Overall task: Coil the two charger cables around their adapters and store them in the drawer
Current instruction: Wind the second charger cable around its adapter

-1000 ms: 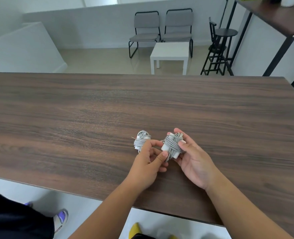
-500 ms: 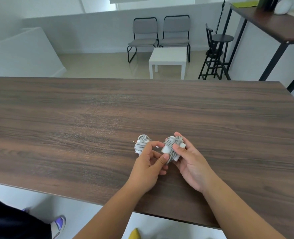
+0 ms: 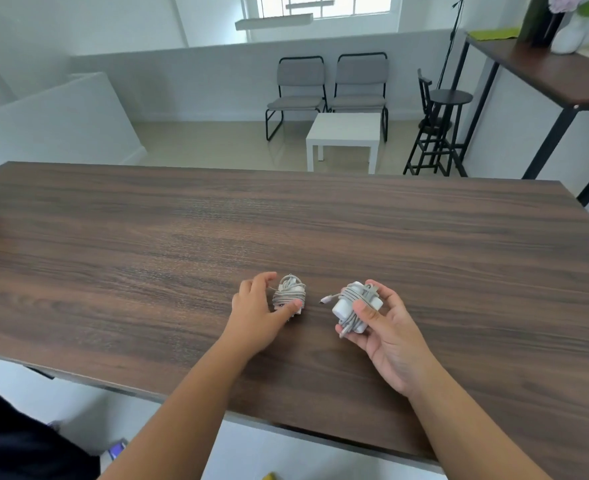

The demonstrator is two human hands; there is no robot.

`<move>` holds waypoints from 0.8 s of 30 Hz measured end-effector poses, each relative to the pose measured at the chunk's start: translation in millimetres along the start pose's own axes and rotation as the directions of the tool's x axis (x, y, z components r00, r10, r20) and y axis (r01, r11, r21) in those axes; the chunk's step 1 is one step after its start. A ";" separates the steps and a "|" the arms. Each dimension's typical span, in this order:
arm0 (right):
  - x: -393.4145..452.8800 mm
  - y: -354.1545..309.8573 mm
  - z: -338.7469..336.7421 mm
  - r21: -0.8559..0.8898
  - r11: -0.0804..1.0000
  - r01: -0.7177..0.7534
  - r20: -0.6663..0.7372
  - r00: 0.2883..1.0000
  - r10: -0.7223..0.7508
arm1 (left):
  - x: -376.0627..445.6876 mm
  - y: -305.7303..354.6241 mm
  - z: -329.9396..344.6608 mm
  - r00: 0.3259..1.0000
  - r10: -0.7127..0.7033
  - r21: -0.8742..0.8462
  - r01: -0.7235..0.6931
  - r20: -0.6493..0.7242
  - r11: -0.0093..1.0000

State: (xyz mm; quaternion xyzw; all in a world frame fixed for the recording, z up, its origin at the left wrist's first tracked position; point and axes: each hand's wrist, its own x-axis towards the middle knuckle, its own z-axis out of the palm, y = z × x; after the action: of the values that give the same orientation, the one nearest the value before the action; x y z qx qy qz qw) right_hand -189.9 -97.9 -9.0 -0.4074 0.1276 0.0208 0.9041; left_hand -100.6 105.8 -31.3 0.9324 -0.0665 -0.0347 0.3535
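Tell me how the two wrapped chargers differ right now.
The left charger sits on the table, with the left hand closing around it; the right charger is held up in the right hand. The left one looks smaller and almost buried in cable; the right one shows more white body, with a plug end sticking out. Both are white adapters wound in grey cable.

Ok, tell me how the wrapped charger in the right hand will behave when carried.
The wrapped charger probably stays rigid, being a solid white block. Its free plug end sticks out, so the coil may loosen. The right hand cradles it easily, suggesting it is light.
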 end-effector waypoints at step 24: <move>0.6 86.8 89.0 -0.189 0.982 0.012 0.044 0.999 -0.003 | -34.5 -93.4 -86.6 0.995 -0.025 -0.153 0.010 -0.096 0.988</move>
State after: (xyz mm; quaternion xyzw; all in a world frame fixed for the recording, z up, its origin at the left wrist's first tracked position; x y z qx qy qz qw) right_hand -182.5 25.9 -16.1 -0.4911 0.1036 0.0384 0.8640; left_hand -115.8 236.8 -28.0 0.9038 -0.0381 0.0030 0.4262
